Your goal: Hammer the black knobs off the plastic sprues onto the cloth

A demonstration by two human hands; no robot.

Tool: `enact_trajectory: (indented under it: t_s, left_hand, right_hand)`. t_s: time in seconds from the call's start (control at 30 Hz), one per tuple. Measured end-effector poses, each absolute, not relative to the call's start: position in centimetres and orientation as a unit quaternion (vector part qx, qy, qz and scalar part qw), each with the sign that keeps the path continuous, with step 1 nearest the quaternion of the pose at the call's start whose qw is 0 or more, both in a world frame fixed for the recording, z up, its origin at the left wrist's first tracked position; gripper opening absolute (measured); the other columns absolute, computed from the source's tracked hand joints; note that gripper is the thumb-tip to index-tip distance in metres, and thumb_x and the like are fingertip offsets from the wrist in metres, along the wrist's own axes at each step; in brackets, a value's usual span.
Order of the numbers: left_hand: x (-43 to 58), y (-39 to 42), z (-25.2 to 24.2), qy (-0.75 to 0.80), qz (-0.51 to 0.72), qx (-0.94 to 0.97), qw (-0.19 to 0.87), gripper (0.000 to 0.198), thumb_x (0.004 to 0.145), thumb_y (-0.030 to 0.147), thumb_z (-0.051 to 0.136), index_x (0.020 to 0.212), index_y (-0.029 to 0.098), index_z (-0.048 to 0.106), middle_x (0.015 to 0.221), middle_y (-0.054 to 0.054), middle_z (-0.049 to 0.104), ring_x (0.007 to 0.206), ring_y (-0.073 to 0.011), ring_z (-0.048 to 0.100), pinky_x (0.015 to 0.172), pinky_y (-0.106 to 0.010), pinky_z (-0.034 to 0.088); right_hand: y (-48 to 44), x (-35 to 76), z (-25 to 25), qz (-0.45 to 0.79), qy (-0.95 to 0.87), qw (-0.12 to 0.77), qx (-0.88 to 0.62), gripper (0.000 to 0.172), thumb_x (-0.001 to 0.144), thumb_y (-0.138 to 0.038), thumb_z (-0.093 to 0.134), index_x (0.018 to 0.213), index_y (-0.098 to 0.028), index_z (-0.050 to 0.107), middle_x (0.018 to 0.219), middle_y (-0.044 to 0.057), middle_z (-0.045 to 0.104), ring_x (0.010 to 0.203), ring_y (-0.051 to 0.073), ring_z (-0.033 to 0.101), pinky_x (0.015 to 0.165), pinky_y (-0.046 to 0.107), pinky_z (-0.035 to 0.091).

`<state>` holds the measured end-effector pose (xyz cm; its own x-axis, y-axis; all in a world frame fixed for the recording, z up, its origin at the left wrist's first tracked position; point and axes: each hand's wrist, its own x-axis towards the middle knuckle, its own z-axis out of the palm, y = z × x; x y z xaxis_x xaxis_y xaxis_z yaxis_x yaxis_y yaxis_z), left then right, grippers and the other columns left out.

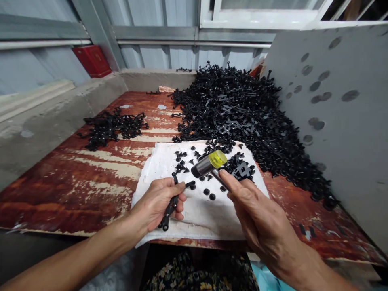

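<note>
My left hand [165, 200] is closed around a black jointed linkage [171, 207], whose crossed arms stick out above and below the fingers. In my right hand [251, 202] is a small mallet [206, 165] with a metal head, a yellow face at one end and a dark face at the other. Its head hangs over the white cloth [209, 224], to the right of the linkage and apart from it. Several small black round-headed pieces [206, 191] lie on the cloth below and around the mallet. Beside the right hand a few more linkages [242, 167] rest on the cloth.
A large heap of black linkages and parts [230, 109] fills the back right of the worn red table [91, 182]. A smaller pile of linkages [113, 125] lies at left. A grey panel [342, 121] stands along the right edge; a red box [92, 60] sits in the back left corner.
</note>
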<state>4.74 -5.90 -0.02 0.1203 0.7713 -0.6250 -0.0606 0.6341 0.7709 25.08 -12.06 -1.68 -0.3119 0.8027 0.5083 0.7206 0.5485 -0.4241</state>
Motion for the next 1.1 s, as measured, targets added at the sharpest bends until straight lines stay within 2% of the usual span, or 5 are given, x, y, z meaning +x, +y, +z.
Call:
enact_trajectory:
  t_s: [0.17, 0.3, 0.67, 0.87, 1.1]
  left_hand:
    - [4.7, -6.3, -0.1, 0.593, 0.297, 0.312, 0.68, 0.028, 0.089, 0.016, 0.055, 0.062, 0.015, 0.049, 0.051, 0.002, 0.058, 0.036, -0.0094, 0.051, 0.033, -0.021, 0.046]
    - [4.8, -6.2, -0.2, 0.593, 0.29, 0.31, 0.684, 0.023, 0.089, 0.016, 0.055, 0.066, 0.015, 0.051, 0.052, 0.002, 0.059, 0.037, -0.01, 0.052, 0.034, -0.021, 0.046]
    - [4.2, -6.1, -0.6, 0.584, 0.284, 0.326, 0.687, 0.022, 0.086, 0.02, 0.058, 0.066, 0.014, 0.053, 0.055, 0.001, 0.059, 0.039, -0.0094, 0.053, 0.036, -0.022, 0.049]
    - [3.9, -5.7, -0.5, 0.581, 0.268, 0.355, 0.682, 0.019, 0.081, 0.025, 0.062, 0.067, 0.014, 0.055, 0.058, 0.001, 0.06, 0.04, -0.0086, 0.05, 0.038, -0.023, 0.049]
    - [2.8, -4.5, 0.7, 0.566, 0.142, 0.587, 0.56, 0.026, 0.082, 0.039, 0.055, 0.068, 0.017, 0.055, 0.045, 0.004, 0.05, 0.037, -0.0078, 0.042, 0.038, -0.017, 0.033]
  right_hand:
    - [-11.6, 24.7, -1.8, 0.051, -0.837, 0.273, -0.471, 0.078, 0.083, 0.004, 0.034, 0.152, -0.03, 0.027, 0.077, 0.001, 0.051, 0.049, 0.013, 0.046, 0.042, 0.022, 0.042]
    - [-11.6, 24.5, -1.9, 0.029, -0.798, 0.356, -0.485, 0.077, 0.088, 0.002, 0.036, 0.154, -0.033, 0.019, 0.077, 0.001, 0.047, 0.057, 0.015, 0.05, 0.051, 0.024, 0.046]
    - [-11.4, 24.6, -2.3, 0.02, -0.836, 0.275, -0.475, 0.082, 0.083, 0.004, 0.032, 0.155, -0.031, 0.012, 0.078, 0.002, 0.052, 0.054, 0.016, 0.051, 0.045, 0.026, 0.045]
    - [-11.5, 24.7, -2.2, 0.078, -0.835, 0.231, -0.493, 0.073, 0.08, 0.002, 0.035, 0.148, -0.024, 0.038, 0.079, 0.005, 0.058, 0.052, 0.016, 0.05, 0.046, 0.027, 0.047]
    - [-11.6, 26.2, -1.3, 0.342, -0.586, 0.466, -0.569, 0.036, 0.091, -0.031, 0.054, 0.125, -0.026, 0.062, 0.077, 0.002, 0.061, 0.062, 0.016, 0.056, 0.053, 0.026, 0.048]
